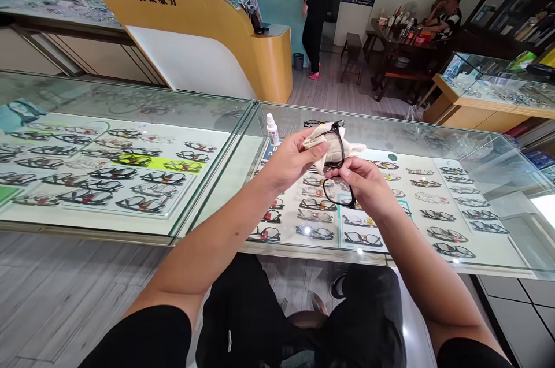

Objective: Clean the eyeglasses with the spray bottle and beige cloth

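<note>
Above the glass counter, a pair of black-framed eyeglasses is held up between my two hands, tilted nearly on end. My left hand is closed around a cream cloth, which wraps against the upper lens. With thumb and fingers, my right hand pinches the frame near its middle. The lower lens hangs free of the cloth. Part of the upper rim is hidden by the cloth and fingers. Just beyond my left hand, a small white spray bottle stands on the counter.
Rows of eyeglasses lie inside the glass display counter. Behind it is a yellow and white service desk with a person seated at it. Another person in black stands near a doorway. A wooden table with bottles is at the back right.
</note>
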### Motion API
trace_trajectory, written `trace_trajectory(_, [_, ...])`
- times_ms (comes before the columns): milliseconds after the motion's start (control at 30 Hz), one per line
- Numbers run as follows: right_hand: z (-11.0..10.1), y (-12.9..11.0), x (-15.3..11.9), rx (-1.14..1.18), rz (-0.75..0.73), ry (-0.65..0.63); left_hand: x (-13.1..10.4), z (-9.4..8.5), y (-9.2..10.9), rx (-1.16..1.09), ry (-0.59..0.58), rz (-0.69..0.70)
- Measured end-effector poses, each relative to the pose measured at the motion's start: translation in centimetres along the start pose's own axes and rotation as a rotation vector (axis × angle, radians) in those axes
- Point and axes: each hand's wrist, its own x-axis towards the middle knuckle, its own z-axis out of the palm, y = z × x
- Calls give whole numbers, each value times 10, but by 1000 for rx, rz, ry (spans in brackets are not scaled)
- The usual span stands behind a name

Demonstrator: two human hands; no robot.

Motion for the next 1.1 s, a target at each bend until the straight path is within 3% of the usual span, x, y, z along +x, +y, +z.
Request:
trace_trajectory(167, [4, 9, 1, 51, 29, -44, -4, 10, -6, -139, -10, -91])
trace_trajectory(333, [6, 13, 0, -20, 24, -50, -2, 12, -11, -121, -11, -40])
trace_trajectory(567, [1, 6, -2, -2, -2, 33, 1, 4, -7, -36, -14, -27])
trace_trajectory(767, [2, -6, 0, 22, 40, 43, 2, -6, -6, -3, -89, -51])
trace_trajectory(1100, [0, 20, 2, -64, 39, -41, 3, 7, -26, 23, 151, 18])
